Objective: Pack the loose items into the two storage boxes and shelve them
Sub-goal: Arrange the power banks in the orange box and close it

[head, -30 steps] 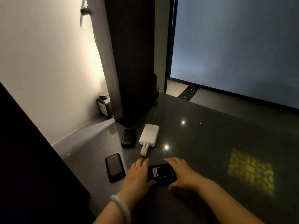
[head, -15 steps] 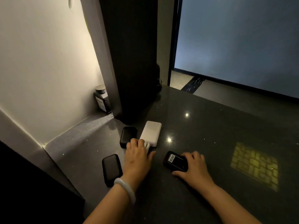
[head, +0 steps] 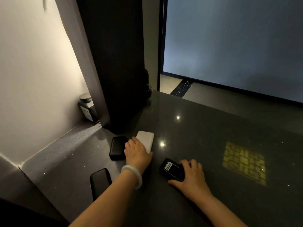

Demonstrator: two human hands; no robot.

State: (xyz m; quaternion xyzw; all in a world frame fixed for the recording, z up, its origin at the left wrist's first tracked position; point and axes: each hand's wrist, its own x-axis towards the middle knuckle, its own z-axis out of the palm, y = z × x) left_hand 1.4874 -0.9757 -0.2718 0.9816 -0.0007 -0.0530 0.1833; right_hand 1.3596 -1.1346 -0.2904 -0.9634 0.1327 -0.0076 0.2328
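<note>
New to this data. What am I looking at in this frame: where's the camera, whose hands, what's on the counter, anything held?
There is no robot here: a person works with two bare hands, filmed by one wide-angle camera worn on the head and looking down and forward. The surface is a dark polished counter. The left hand, with a pale bangle on the wrist, lies over the near end of a white power bank. The right hand rests on a black device with a white label; whether its fingers grip it is unclear. Two more black power banks lie loose: one beside the white one, one nearer the person. A small jar stands by the wall. No storage boxes are in view.
</note>
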